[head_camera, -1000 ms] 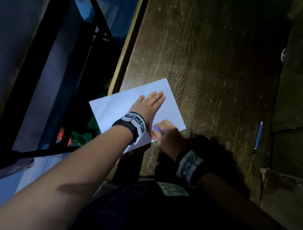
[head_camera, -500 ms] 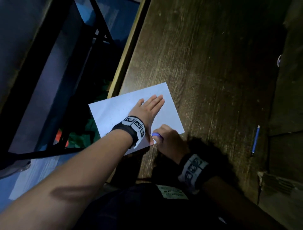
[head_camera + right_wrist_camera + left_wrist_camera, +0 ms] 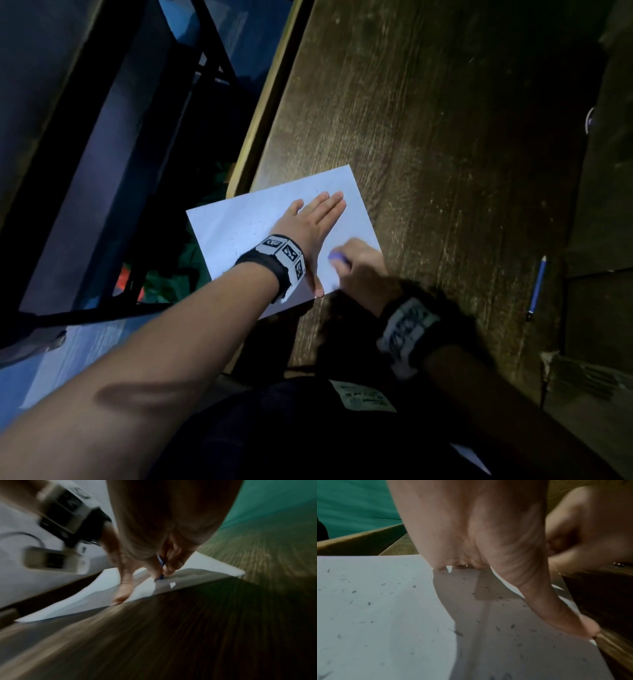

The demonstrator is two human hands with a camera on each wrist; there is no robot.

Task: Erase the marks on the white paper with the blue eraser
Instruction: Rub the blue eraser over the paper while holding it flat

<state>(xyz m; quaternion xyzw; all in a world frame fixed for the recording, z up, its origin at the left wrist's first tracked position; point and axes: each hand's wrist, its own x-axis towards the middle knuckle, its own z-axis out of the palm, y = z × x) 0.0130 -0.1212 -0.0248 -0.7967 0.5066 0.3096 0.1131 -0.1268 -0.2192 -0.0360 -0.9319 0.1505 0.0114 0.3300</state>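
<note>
Between the curled fingers of the right hand [image 3: 359, 267] sits the blue eraser [image 3: 337, 257], this grip clamped on it and pressing it to the white paper [image 3: 239, 226] near the sheet's 4 o'clock corner. At 9 o'clock of the eraser, the left hand [image 3: 310, 226] lies flat with fingers straight and apart, its thumb [image 3: 556, 608] touching the sheet's near edge. Dark crumbs [image 3: 457, 632] speckle the paper. Paper rests on the wooden tabletop [image 3: 445, 137], overhanging its 9 o'clock edge. Far toward 3 o'clock lies a blue pencil [image 3: 537, 286].
</note>
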